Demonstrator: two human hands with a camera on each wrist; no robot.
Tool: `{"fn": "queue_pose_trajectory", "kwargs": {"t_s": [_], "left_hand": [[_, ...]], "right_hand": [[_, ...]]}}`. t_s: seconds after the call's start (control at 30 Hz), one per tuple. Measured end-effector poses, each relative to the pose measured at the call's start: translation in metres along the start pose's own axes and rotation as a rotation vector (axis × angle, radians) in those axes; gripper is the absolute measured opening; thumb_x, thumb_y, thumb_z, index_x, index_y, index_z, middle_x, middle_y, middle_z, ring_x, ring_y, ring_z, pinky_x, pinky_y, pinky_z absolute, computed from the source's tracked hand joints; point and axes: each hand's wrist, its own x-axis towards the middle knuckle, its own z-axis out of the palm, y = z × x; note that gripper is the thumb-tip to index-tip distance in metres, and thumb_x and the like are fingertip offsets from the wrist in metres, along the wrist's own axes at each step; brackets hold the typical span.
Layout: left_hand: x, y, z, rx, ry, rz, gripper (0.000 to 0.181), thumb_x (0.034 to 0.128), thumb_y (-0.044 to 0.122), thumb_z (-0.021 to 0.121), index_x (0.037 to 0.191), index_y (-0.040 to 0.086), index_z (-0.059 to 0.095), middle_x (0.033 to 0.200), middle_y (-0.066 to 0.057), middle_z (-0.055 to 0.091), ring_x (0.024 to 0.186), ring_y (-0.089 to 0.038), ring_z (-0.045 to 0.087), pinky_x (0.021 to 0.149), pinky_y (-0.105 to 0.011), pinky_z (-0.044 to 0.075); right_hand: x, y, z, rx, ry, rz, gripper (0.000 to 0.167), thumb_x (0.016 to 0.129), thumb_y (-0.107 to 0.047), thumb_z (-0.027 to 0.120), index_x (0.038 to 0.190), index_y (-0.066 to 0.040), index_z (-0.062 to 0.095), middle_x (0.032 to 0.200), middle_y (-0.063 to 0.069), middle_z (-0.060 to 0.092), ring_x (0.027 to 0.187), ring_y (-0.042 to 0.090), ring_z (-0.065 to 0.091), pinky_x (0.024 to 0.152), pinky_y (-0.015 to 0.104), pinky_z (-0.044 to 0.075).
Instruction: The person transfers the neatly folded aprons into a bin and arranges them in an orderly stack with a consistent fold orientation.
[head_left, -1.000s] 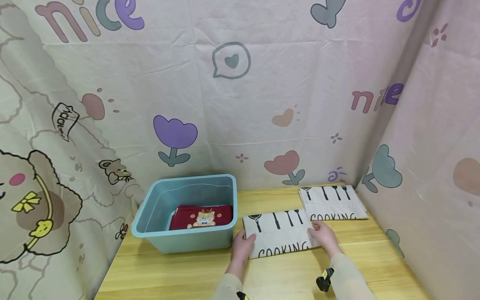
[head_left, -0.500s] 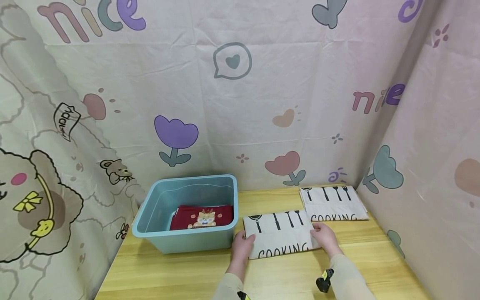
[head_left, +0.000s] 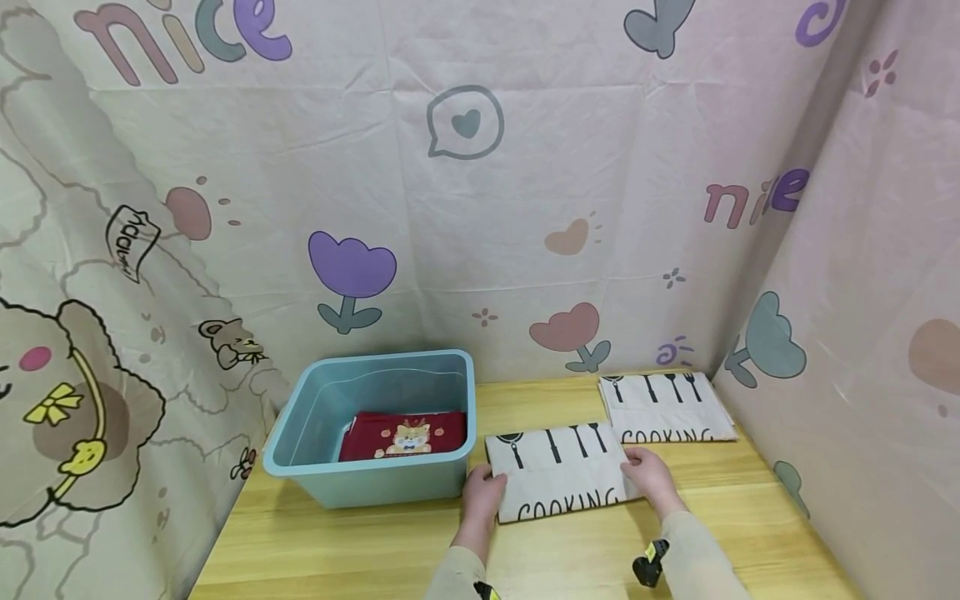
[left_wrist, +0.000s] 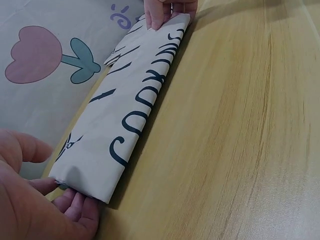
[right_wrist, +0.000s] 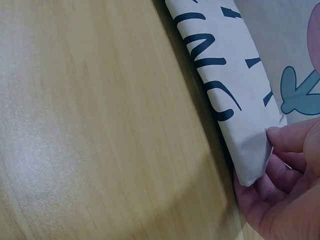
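Observation:
A folded white cloth (head_left: 562, 471), printed with dark kitchen utensils and the word COOKING, lies between my hands in the head view. My left hand (head_left: 482, 497) holds its left end, with fingers tucked under the edge in the left wrist view. At the opposite end my right hand (head_left: 651, 479) pinches the corner; the right wrist view shows the thumb (right_wrist: 292, 137) on top and fingers beneath. A second folded cloth (head_left: 663, 406) with the same print rests behind, to the right. Left of my hands, a blue plastic bin (head_left: 375, 486) contains folded dark red cloth (head_left: 367, 433) bearing a cartoon animal.
All of this stands on a light wooden table (head_left: 337, 550). A printed fabric curtain (head_left: 480, 217) hangs along the back and both sides. The bin's right wall is close to my left hand.
The held cloth has shifted very slightly toward me, its near edge a little lower. My right hand has moved down a touch with it. The bin and second cloth stay put.

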Motion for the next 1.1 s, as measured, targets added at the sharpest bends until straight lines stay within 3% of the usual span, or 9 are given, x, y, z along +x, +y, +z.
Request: {"fn": "queue_pose_trajectory", "kwargs": {"t_s": [0.33,0.63,0.83,1.1], "left_hand": [[0.0019,-0.0004,0.0017,-0.057,0.013,-0.002,0.049,0.0854,-0.004,0.056,0.132,-0.015,0.05,0.126,-0.034,0.055,0.117,-0.048,0.052,0.097,-0.053,0.046],[0.0034,-0.0029,0.0055,-0.063,0.087,0.012,0.05,0.0795,-0.012,0.055,0.13,-0.01,0.057,0.116,-0.026,0.063,0.11,-0.041,0.059,0.092,-0.048,0.051],[0.0027,-0.0021,0.0057,-0.064,0.077,-0.022,0.052,0.0806,-0.014,0.053,0.132,-0.006,0.058,0.119,-0.023,0.063,0.112,-0.039,0.058,0.093,-0.048,0.05],[0.0,-0.0037,0.0052,-0.068,0.079,-0.022,0.053,0.08,-0.015,0.051,0.132,-0.006,0.057,0.116,-0.023,0.064,0.109,-0.037,0.059,0.091,-0.048,0.05]], "right_hand": [[0.0009,0.0054,0.0033,0.067,0.023,0.028,0.04,0.092,-0.002,0.058,0.125,0.019,0.052,0.109,0.03,0.061,0.103,0.042,0.058,0.088,0.052,0.049],[-0.002,0.0073,0.0049,0.15,0.06,0.017,0.038,0.09,0.0,0.06,0.123,0.018,0.054,0.105,0.027,0.063,0.1,0.04,0.059,0.083,0.046,0.052],[-0.0048,0.0055,0.0018,0.156,0.075,-0.005,0.038,0.091,-0.002,0.06,0.124,0.017,0.055,0.105,0.027,0.064,0.1,0.041,0.059,0.082,0.045,0.053],[-0.0063,0.0027,0.0013,0.18,0.069,-0.005,0.036,0.092,-0.001,0.06,0.125,0.015,0.056,0.108,0.027,0.064,0.102,0.041,0.059,0.083,0.044,0.053]]}}
